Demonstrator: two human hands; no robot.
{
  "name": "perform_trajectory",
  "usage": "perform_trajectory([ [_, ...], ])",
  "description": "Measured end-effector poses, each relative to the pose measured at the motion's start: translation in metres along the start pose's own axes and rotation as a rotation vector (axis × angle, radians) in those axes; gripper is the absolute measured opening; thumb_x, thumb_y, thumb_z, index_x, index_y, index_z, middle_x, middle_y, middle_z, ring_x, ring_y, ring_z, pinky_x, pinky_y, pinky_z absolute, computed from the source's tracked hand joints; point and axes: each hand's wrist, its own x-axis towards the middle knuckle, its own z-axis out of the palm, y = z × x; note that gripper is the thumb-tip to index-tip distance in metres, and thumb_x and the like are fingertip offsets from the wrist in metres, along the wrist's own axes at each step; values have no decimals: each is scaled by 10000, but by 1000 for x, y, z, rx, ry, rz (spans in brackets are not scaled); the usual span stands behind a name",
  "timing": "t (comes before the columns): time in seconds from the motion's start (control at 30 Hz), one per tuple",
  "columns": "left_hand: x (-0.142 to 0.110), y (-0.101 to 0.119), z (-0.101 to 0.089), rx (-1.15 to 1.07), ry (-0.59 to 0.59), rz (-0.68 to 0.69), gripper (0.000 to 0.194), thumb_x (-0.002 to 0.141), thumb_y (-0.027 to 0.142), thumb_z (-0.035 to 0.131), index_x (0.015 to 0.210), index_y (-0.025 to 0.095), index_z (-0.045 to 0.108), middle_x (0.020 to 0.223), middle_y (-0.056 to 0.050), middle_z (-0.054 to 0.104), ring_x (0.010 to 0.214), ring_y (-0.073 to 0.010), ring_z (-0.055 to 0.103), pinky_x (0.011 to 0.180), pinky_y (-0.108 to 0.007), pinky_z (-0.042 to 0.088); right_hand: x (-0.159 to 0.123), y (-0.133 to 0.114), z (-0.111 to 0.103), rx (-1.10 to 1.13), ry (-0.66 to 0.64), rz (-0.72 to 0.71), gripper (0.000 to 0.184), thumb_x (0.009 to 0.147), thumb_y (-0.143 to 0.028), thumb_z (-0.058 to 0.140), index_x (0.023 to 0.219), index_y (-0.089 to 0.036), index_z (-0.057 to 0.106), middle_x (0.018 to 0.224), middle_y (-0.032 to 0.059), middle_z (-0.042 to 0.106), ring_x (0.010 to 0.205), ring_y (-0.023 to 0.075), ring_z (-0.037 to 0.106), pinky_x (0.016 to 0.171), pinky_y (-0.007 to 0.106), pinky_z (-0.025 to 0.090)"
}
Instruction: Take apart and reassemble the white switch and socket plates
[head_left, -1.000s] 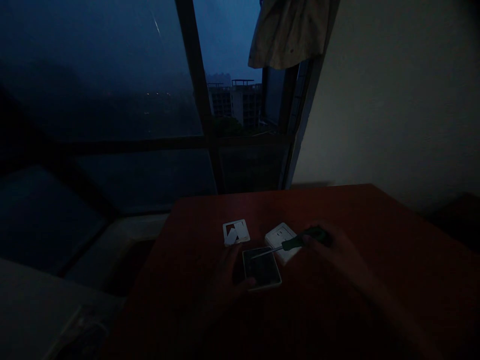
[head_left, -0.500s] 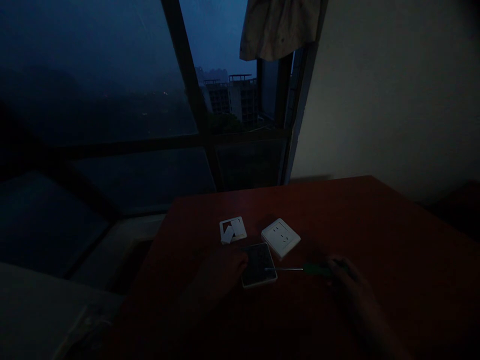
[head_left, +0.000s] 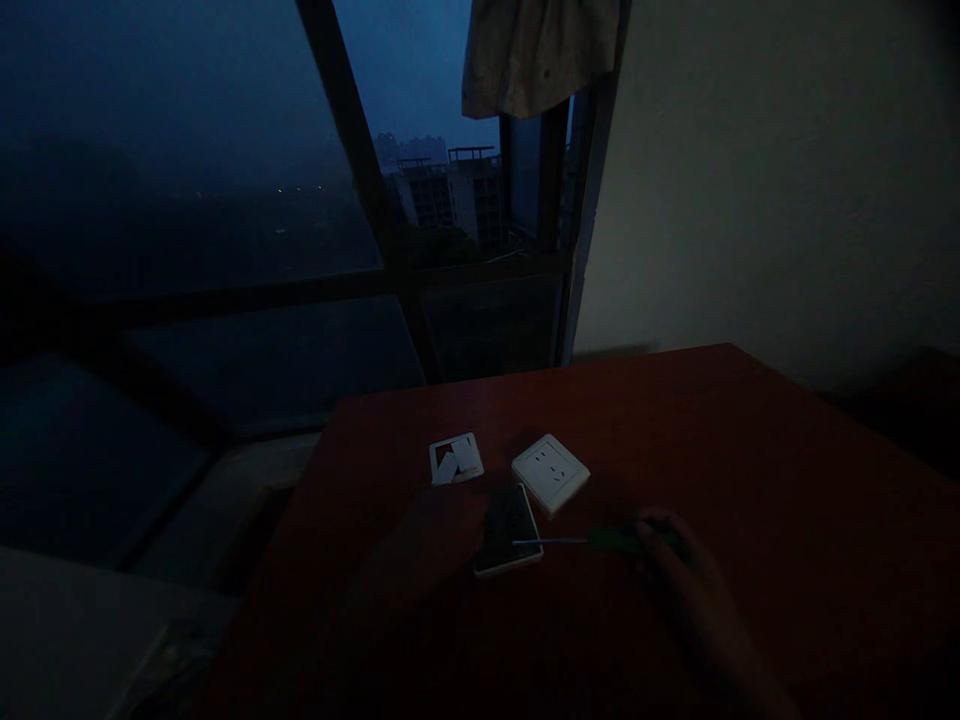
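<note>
My right hand (head_left: pixel 679 550) is closed round the green handle of a screwdriver (head_left: pixel 611 540). Its thin metal shaft points left, and the tip lies over a square panel (head_left: pixel 510 530) with a dark face and a white rim, like the back of a wall socket or switch. My left hand (head_left: pixel 442 522) is closed at the panel's left side; deep shadow blurs its fingers. Just beyond the panel sits a white wall socket (head_left: pixel 551 474), slots up. Left of that lies a white frame (head_left: pixel 478 455) with loose white pieces (head_left: pixel 466 456) in it.
The reddish-brown table (head_left: pixel 675 420) reaches back to a large window (head_left: pixel 262 230) and a pale wall (head_left: pixel 750 200). A short curtain (head_left: pixel 540 55) hangs at the window's upper right. The light is very dim.
The whole view has shifted a little, so everything on the table appears slightly farther left. Both hands keep their holds, and the screwdriver tip stays over the panel.
</note>
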Motion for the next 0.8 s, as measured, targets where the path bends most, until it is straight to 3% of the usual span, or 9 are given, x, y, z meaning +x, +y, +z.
perform_trajectory([
  [0.2,5,-3,1,1,-46,18,260,857,410,580,765,171,623,765,-14,648,748,-179,619,734,-328,469,0,-2,1,-4,-1,-1,308,793,-493,602,980,-248,586,817,-13,588,697,165,574,564,234,480],
  [0.4,2,-2,-1,6,-10,7,186,816,342,541,693,218,606,733,-26,653,792,-220,621,715,-290,428,3,3,2,37,-8,15,324,793,-496,601,996,-246,574,839,-13,578,711,169,577,590,247,479],
  [0.67,-2,0,-3,51,29,22,112,812,212,504,723,211,571,706,-13,620,712,-190,599,683,-281,415,3,6,0,-1,-20,13,339,811,-507,574,1018,-239,555,870,-1,570,724,170,568,600,254,479],
  [0.8,0,3,-4,83,26,42,117,814,166,488,730,205,559,784,-30,628,758,-193,591,699,-286,417,2,2,1,-13,5,14,359,788,-521,589,999,-231,569,874,12,585,741,180,575,598,254,492],
])
